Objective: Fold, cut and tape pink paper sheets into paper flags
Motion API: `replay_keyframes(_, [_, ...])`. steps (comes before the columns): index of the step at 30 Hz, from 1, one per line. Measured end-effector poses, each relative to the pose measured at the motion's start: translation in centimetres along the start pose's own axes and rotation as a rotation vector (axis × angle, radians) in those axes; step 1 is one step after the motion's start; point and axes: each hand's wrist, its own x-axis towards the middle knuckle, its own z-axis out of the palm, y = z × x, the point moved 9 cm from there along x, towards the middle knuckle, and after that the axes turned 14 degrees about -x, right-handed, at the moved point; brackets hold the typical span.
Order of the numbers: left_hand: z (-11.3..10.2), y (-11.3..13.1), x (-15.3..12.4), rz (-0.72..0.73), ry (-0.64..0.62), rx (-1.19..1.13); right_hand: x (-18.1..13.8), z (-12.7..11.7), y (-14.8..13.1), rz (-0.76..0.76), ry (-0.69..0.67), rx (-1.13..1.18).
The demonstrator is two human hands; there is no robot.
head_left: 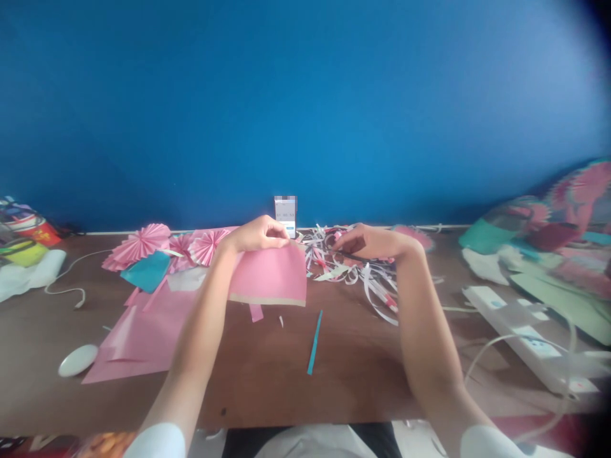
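My left hand pinches the top edge of a pink sheet of paper, which hangs toward me and has a pale strip along its lower edge. To the right, my right hand is bent down at the heap of white and pink paper strips. Its fingers are closed around a thin dark item, too blurred to name. Below the pink sheet lie a small pink scrap and a narrow teal paper strip. A phone with a lit screen stands behind the hands.
Pleated pink paper fans, a teal piece and larger pink paper lie left. A white oval object is near them. At right are a power strip with cables and green paper. A blue wall stands behind.
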Motion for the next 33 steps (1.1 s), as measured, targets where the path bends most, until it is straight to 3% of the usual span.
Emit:
replay_keyframes(19, [0.3,0.2,0.0,-0.009,0.002,0.008,0.1,-0.6,0.2,-0.010,0.075,-0.072])
replay_keyframes(27, [0.2,-0.3,0.1,-0.032,0.011,-0.040,-0.1,-2.2,1.2,0.097,0.230,-0.029])
replay_keyframes(33, [0.0,-0.4,0.0,-0.023,0.021,-0.031,0.6,-4.4,3.9,0.170,0.510,-0.078])
